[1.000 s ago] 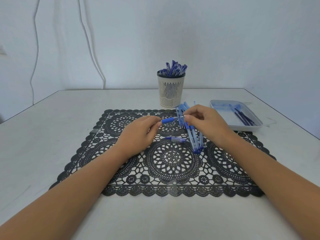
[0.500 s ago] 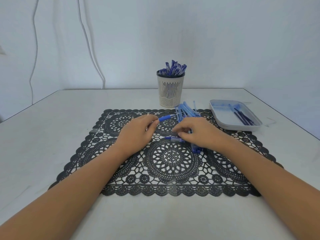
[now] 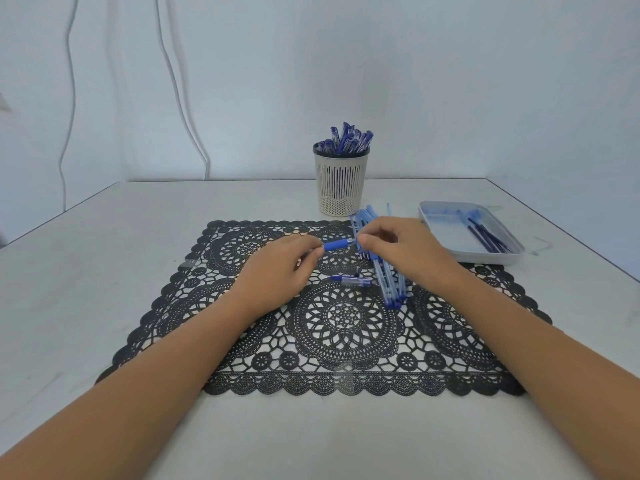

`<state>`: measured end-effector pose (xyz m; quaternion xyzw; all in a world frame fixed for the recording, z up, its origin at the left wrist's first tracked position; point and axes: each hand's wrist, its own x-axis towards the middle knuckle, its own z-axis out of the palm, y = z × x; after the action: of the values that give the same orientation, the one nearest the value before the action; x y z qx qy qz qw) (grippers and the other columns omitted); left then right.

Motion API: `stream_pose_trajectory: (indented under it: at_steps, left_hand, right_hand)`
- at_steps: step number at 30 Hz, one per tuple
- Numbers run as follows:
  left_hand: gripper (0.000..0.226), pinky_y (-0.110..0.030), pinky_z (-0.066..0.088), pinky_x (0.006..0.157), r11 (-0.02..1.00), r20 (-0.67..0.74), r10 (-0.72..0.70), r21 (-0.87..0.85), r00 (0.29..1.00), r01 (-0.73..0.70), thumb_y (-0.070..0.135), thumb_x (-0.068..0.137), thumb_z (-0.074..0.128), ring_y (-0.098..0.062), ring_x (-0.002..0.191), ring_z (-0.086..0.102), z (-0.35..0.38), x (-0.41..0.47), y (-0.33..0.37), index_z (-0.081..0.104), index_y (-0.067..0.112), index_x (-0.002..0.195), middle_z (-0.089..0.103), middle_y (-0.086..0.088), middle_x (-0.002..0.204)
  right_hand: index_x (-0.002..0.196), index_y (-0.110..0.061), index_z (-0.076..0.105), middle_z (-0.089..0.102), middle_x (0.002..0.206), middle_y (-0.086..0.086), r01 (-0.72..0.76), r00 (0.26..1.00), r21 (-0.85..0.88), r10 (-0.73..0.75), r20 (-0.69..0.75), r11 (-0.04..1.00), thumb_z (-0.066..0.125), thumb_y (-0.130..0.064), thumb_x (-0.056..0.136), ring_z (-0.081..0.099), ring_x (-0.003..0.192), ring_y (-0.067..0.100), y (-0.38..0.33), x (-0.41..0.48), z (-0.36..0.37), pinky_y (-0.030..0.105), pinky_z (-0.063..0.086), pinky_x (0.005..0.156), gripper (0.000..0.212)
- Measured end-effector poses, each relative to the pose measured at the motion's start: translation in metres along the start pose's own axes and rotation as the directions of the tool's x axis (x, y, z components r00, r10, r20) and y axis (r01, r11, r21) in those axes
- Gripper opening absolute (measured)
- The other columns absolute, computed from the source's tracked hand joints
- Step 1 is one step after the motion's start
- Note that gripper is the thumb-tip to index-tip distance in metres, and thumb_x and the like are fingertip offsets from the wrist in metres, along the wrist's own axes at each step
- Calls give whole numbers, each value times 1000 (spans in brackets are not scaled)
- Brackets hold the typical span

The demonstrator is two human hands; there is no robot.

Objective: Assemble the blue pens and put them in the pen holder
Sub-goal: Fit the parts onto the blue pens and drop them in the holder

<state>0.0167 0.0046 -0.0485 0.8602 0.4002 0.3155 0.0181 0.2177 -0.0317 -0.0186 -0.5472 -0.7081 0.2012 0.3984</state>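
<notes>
My left hand (image 3: 277, 271) pinches the left end of a blue pen (image 3: 337, 244) with a blue rubber grip, held level above the black lace mat (image 3: 346, 341). My right hand (image 3: 398, 251) has curled fingers that pinch the pen's right end. Below the pen a blue pen cap (image 3: 351, 280) lies on the mat, with a small dark piece (image 3: 356, 270) just above it. A bundle of clear blue pen barrels (image 3: 389, 285) lies partly under my right hand. The slotted cream pen holder (image 3: 341, 188) stands behind, with several blue pens (image 3: 346, 140) in it.
A shallow grey tray (image 3: 446, 237) with a few dark refills (image 3: 488, 239) sits right of the mat on the white table (image 3: 104, 271). Cables hang down the wall at the back left.
My right hand dipped to the mat near the cap half a second ago and has come back up to the pen's right end. My left hand has kept hold of the pen.
</notes>
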Motion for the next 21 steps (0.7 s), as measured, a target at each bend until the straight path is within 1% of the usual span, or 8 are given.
stream_pose_trajectory:
  at_steps: [3,6,9,12,14,17,19,21]
  left_hand:
    - [24,-22,35,61,1000,-7,-14,-17,1000,14,29,96,44,5,68,46,0,0,-1,61,17,109,50,17,79]
    - [25,-24,37,60,998,-34,-64,-11,997,64,29,96,44,3,66,46,0,1,-2,61,17,109,53,14,78]
    - [26,-22,39,59,994,-49,-105,5,993,105,30,96,43,-2,67,48,-1,2,-3,61,16,109,58,8,81]
    - [28,-19,35,56,988,-59,-150,14,987,151,31,96,42,-4,67,48,0,2,-5,60,16,111,55,9,79]
    - [28,-18,32,55,984,-68,-177,12,982,178,32,96,42,-1,65,45,0,3,-5,60,16,111,52,11,77]
    - [28,-21,34,56,983,-67,-183,11,981,184,32,96,42,-4,66,48,0,3,-5,60,17,111,53,10,78]
    - [27,-23,36,56,984,-58,-174,22,983,175,31,96,43,-7,67,49,0,3,-4,60,17,109,54,9,78]
    - [25,-24,38,56,985,-51,-170,23,984,171,30,95,43,-8,67,50,0,3,-3,61,17,107,55,8,77]
  right_hand:
    - [85,-21,63,64,75,-8,-71,996,73,74,-50,995,56,-21,91,56,65,-1,3,2,-4,7,41,56,9]
    - [89,-17,60,64,78,-4,-154,968,225,193,-160,962,52,-14,92,57,69,5,10,7,-14,13,42,60,9]
    - [90,-12,59,61,77,0,-203,894,396,334,-297,896,49,-9,92,53,68,10,19,13,-25,21,43,62,10]
    - [84,-16,57,60,76,-1,-199,797,428,400,-452,881,50,-10,89,52,72,13,28,16,-34,30,46,71,11]
    - [85,-18,58,62,81,-1,-182,749,380,378,-544,907,51,-12,88,55,78,12,32,16,-35,28,49,76,9]
    - [96,-10,59,59,86,-1,-186,753,129,225,-618,974,52,-11,89,51,75,7,32,11,-30,2,38,59,10]
    - [96,-7,60,58,85,-1,-161,817,-48,106,-566,986,51,-10,90,50,74,7,34,9,-24,2,38,58,10]
    - [95,-8,61,59,83,-1,-139,875,-212,20,-484,967,52,-11,90,54,77,13,37,8,-15,12,44,69,10]
